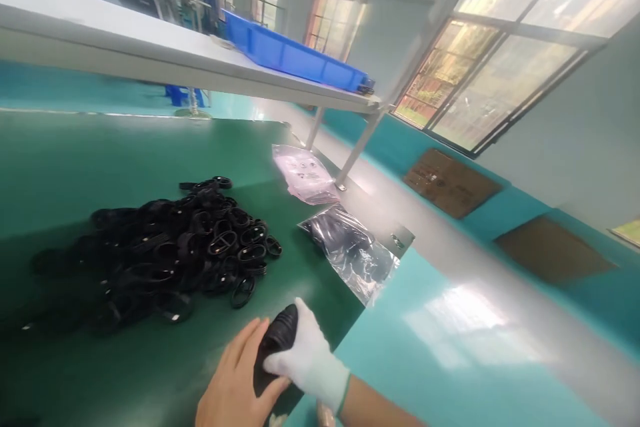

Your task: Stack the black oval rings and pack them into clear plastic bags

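Near the front edge of the green table, my bare left hand (239, 373) and my right hand (310, 355) in a white glove both grip a black coiled cable bundle (280, 332). The left fingers and thumb wrap its near side; the gloved right thumb and fingers clasp the other side. Parts of the bundle are hidden under both hands. Beyond them lies a wide heap of black coiled cables (200, 240), several showing as oval loops. To the right of the heap, a clear plastic bag (350, 247) with dark items inside lies by the table's edge.
A pinkish plastic bag (305, 173) with printed marks lies behind the clear bag. Above the green table (145, 140) runs a white shelf (120, 40) on metal posts, carrying a blue bin (295, 53). Flattened cardboard (450, 183) leans at the wall on the right.
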`<state>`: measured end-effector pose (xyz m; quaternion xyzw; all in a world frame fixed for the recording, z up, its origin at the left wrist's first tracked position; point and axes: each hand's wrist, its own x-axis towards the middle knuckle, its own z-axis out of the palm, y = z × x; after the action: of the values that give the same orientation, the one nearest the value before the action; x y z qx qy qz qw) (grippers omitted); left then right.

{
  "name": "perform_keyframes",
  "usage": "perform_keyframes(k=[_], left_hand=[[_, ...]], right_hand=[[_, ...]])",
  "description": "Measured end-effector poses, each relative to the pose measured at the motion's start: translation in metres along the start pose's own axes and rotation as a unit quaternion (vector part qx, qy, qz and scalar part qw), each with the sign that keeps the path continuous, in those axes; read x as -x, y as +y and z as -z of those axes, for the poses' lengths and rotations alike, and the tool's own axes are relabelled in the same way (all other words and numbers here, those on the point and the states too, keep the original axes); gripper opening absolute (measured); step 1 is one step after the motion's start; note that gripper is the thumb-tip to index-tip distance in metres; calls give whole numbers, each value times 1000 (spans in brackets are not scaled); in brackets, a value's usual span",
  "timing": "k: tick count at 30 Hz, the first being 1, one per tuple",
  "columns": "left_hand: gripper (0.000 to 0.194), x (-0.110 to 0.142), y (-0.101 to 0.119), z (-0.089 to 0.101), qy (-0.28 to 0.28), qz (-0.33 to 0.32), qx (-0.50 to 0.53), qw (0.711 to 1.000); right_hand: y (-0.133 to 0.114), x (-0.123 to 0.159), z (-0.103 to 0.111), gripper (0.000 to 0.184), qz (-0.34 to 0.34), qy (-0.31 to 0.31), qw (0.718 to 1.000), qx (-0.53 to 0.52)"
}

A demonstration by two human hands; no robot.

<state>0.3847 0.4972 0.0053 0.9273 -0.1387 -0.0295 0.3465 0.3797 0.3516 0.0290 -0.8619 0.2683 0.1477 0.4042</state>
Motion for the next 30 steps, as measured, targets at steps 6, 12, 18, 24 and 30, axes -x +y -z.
perform_keyframes(k=[6, 12, 18, 24, 30], left_hand=[[27, -41, 129, -68, -28, -75, 61, 995], [34, -71, 215, -202, 15, -131, -125, 983], [21, -74, 214, -220, 72, -45, -241, 967], [23, -68, 223, -224, 161, -5, -238, 958], [17, -67, 224, -230, 240, 4, -163, 957]], right_hand=[[127, 21, 138, 89, -97, 89, 982, -133], [227, -16, 204, 90, -53, 78, 992, -88], [224, -70, 229, 99, 200, -94, 973, 72], [203, -120, 243, 104, 292, -153, 939, 101], [178, -153, 256, 108, 302, -205, 930, 51]])
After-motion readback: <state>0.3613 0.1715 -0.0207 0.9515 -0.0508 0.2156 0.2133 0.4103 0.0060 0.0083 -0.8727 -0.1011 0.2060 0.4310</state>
